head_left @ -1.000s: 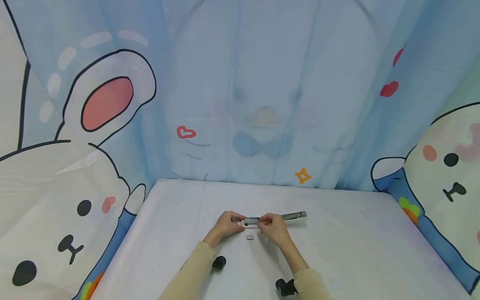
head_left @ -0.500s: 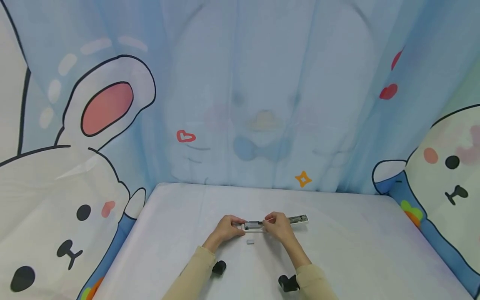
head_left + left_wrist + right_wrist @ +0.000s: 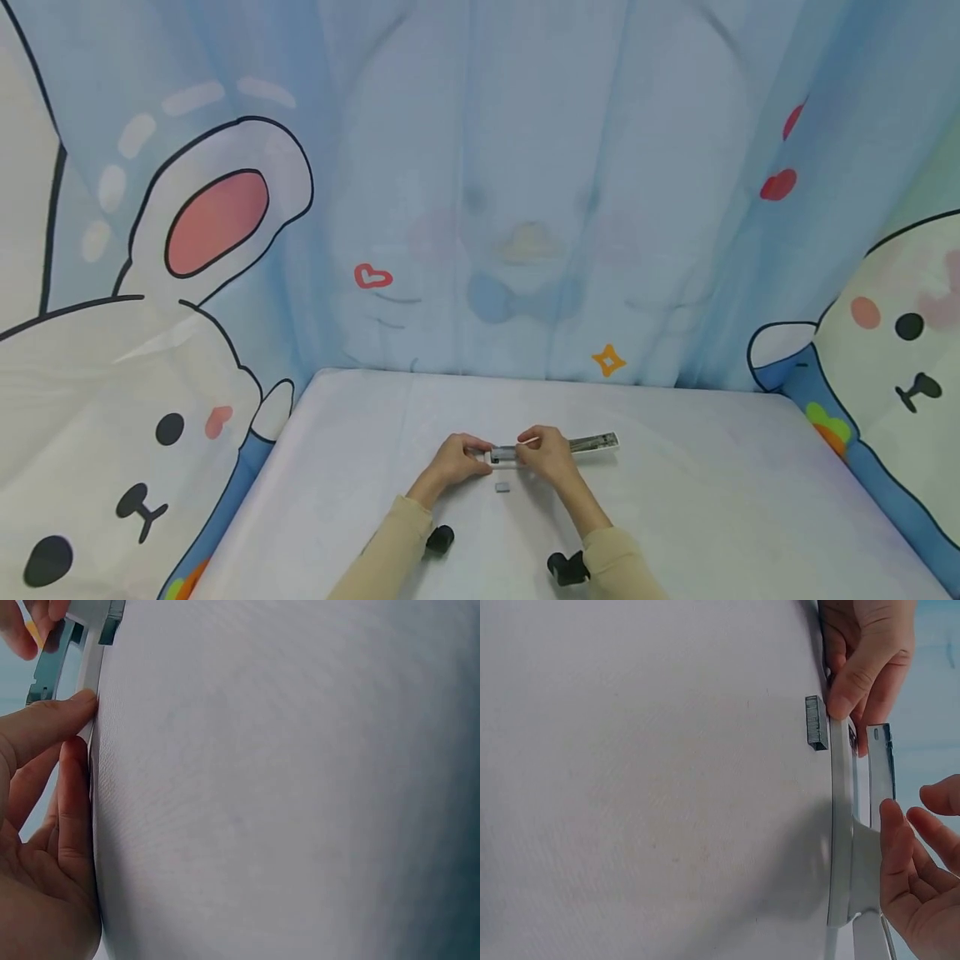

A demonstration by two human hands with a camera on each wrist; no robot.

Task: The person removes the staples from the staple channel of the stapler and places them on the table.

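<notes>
An opened-out white stapler (image 3: 592, 443) lies across the middle of the table, its metal magazine (image 3: 880, 769) exposed along the inside. At the stapler's left end, my left hand (image 3: 454, 457) grips it between thumb and fingers. My right hand (image 3: 548, 454) is over the hinge side; in the right wrist view one fingertip meets the magazine while the other fingers stand apart, loosely bent. A small block of staples (image 3: 815, 722) lies on the table just in front of the stapler, near the left thumb. Part of the magazine is hidden behind the right fingers.
The table (image 3: 720, 492) has a white cloth and backs onto a blue cartoon-print curtain (image 3: 450, 167). Black wrist devices (image 3: 440, 539) sit under both forearms, close above the tabletop.
My right hand shifted right along the stapler, then back left, with its fingers now spread. The left hand keeps its grip. The head view has tilted up slightly.
</notes>
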